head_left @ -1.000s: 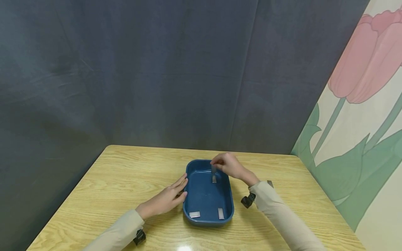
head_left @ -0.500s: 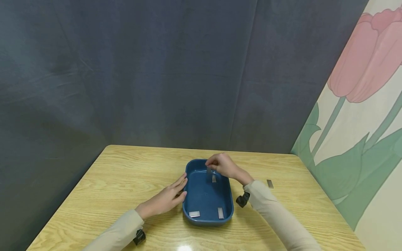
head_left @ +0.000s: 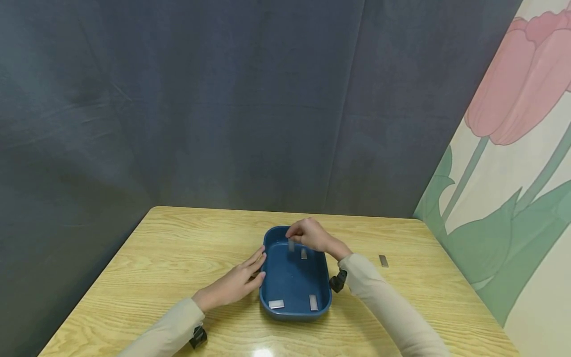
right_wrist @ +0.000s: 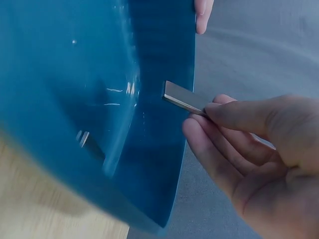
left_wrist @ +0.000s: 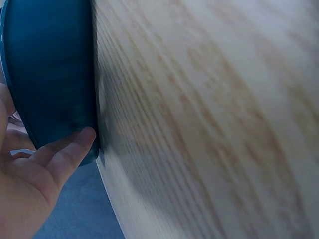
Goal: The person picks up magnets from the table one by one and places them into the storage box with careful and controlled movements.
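Note:
A dark blue rectangular plastic tub [head_left: 292,282] sits on the table. My right hand [head_left: 312,235] is over its far end, pinching a small flat metal bar [right_wrist: 182,97] between thumb and fingertips. The bar hangs inside the tub, clear of the far wall in the right wrist view. Three similar pieces lie in the tub: one at the near left [head_left: 276,304], one at the near right [head_left: 314,303] and one at the far right [head_left: 304,254]. With fingers extended, my left hand [head_left: 236,282] rests against the tub's left side; the left wrist view shows its fingertips touching the wall.
Another flat metal bar [head_left: 383,261] lies on the wooden table [head_left: 192,238], right of the tub. Behind the table hangs a dark curtain [head_left: 250,109]. A wall painted with a tulip [head_left: 513,89] stands at the right.
My right hand has moved left across the tub's far end with its bar, away from the bar at the far right. More of the table's bar shows. The left hand has stayed still.

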Tool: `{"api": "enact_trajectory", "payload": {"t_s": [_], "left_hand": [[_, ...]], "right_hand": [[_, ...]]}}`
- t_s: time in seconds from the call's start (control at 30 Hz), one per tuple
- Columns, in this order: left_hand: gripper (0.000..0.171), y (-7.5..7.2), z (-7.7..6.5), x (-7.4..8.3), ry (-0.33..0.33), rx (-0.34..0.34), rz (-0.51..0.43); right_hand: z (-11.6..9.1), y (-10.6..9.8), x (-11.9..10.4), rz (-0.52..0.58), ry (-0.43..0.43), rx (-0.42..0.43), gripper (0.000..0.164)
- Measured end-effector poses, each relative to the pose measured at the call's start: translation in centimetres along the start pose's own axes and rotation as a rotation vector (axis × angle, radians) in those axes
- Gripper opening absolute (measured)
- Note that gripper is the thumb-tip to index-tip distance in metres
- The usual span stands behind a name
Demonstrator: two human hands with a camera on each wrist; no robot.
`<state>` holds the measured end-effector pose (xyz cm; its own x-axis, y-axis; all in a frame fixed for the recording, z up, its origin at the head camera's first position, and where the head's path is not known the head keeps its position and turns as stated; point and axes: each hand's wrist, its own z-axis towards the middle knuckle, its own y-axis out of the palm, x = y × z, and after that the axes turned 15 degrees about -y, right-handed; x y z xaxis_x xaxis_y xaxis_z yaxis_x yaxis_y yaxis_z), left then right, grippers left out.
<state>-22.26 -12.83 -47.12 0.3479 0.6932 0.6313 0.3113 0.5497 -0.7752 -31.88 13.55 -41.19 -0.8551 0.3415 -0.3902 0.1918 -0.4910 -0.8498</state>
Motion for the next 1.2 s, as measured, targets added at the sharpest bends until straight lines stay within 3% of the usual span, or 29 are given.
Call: {"api": "enact_trajectory", "payload": {"t_s": [0.6, 0.87, 1.2], "left_hand": [[0.057, 0.2, 0.0, 0.1, 0.000, -0.004, 0.005], [0.056, 0.2, 0.1, 0.1, 0.003, -0.009, 0.003], [0.056, 0.2, 0.2, 0.0, 0.001, -0.017, -0.007]], "right_hand": [[1.1, 0.5, -0.6, -0.010, 0.002, -0.045, 0.013], [2.0, 0.7, -1.0, 0.035, 0.018, -0.061, 0.014], [2.6, 1.8, -0.8, 0.040, 0.030, -0.091, 0.014]]}}
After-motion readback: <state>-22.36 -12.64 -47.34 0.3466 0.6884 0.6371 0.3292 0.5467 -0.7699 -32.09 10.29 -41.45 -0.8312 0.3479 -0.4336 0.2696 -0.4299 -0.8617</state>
